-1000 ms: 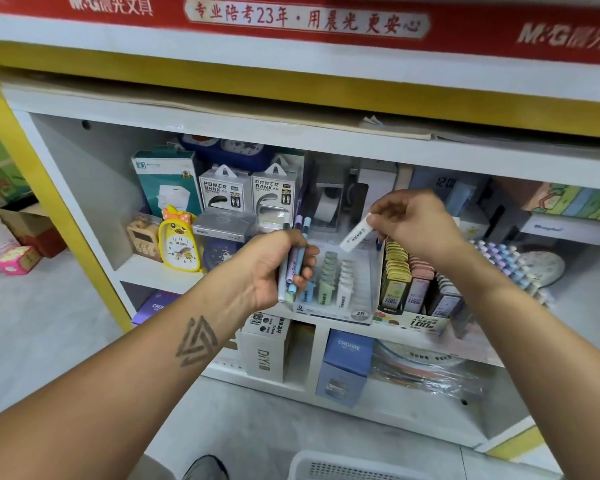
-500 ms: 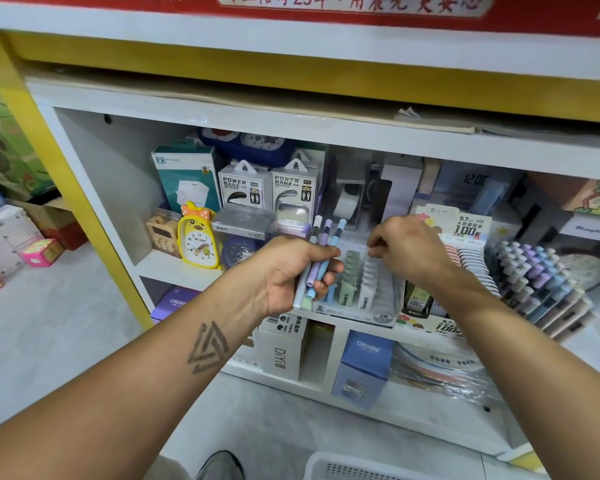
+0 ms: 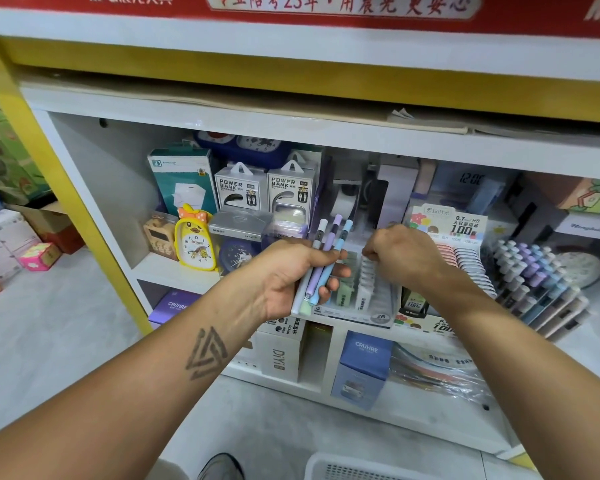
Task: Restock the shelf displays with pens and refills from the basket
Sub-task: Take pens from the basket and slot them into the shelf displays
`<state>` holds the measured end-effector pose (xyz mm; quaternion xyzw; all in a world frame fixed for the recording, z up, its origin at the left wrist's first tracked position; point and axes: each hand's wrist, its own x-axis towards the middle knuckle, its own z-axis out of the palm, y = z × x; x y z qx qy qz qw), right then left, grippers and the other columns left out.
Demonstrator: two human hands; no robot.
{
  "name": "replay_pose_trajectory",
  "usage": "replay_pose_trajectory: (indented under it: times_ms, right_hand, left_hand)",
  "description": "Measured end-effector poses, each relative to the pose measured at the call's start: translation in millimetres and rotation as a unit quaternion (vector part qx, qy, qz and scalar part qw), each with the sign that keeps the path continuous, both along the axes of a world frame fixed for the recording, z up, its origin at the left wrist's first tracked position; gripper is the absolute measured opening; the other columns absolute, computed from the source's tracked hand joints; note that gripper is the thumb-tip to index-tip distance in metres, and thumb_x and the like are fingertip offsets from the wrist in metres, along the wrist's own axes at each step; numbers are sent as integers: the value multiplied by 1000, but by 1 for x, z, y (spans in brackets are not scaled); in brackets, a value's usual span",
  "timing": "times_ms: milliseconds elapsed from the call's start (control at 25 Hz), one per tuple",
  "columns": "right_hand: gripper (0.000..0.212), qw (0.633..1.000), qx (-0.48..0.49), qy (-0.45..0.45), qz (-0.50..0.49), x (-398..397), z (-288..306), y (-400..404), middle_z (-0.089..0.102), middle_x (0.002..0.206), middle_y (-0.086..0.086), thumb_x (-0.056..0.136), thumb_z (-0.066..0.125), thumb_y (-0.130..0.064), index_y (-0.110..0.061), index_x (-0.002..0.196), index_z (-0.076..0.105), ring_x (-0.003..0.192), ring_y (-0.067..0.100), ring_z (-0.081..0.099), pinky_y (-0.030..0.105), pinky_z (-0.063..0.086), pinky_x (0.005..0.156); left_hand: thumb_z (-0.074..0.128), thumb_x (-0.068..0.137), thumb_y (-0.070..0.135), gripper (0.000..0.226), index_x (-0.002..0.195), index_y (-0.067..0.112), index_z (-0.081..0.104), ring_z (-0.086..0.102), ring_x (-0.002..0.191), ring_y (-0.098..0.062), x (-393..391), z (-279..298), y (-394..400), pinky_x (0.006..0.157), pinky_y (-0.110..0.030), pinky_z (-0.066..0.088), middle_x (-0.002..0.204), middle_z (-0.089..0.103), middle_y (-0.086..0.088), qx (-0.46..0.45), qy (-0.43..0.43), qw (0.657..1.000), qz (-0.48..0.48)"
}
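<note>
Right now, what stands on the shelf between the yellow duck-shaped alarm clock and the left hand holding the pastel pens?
In the head view, a dark blue round clock stands between the yellow duck clock and the left hand, under a clear plastic box.

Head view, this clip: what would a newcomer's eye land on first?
Probably the left hand at centre, gripping a fan of pastel white, purple and blue pens. Right of it, the right hand reaches into the clear refill display tray, while the yellow duck-shaped alarm clock stands out on the shelf's left.
</note>
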<state>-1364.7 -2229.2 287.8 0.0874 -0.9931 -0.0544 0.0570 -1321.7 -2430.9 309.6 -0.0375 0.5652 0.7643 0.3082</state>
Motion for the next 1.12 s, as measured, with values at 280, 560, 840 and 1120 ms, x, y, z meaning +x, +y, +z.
replay_pose_trajectory:
  times_ms: [280, 560, 840, 1120]
  right_hand:
    - [20, 815, -574, -64, -47, 15, 36, 12, 76, 80, 4, 100, 54, -10, -13, 100, 74, 64, 14, 67, 27, 49, 60]
    - [27, 634, -761, -134, -32, 61, 58, 64, 75, 88, 20, 81, 73, -9, 5, 104, 72, 66, 18, 72, 19, 57, 57]
    - [12, 663, -745, 46, -60, 105, 70, 144, 73, 70, 11, 87, 71, -2, 0, 99, 69, 58, 15, 66, 18, 52, 53]
    - [12, 813, -554, 174, -37, 151, 65, 196, 74, 74, 8, 83, 80, -9, -13, 85, 69, 70, 21, 74, 28, 59, 67]
  left_hand:
    - [61, 94, 7, 29, 121, -5, 61, 61, 55, -21, 5, 6, 23, 44, -23, 47, 76, 69, -16, 12, 36, 999, -24]
    - [62, 92, 6, 14, 103, 0, 68, 72, 68, -30, 17, 15, 68, 53, -29, 57, 90, 72, -25, 45, 59, 994, -81]
    - [51, 102, 21, 28, 114, -2, 61, 71, 67, -35, 24, 10, 114, 50, -31, 56, 90, 71, -27, -1, 16, 990, -143]
    - [52, 93, 11, 18, 111, 5, 54, 40, 43, -14, 31, 6, 150, 36, -17, 28, 66, 55, -11, 7, 21, 987, -162]
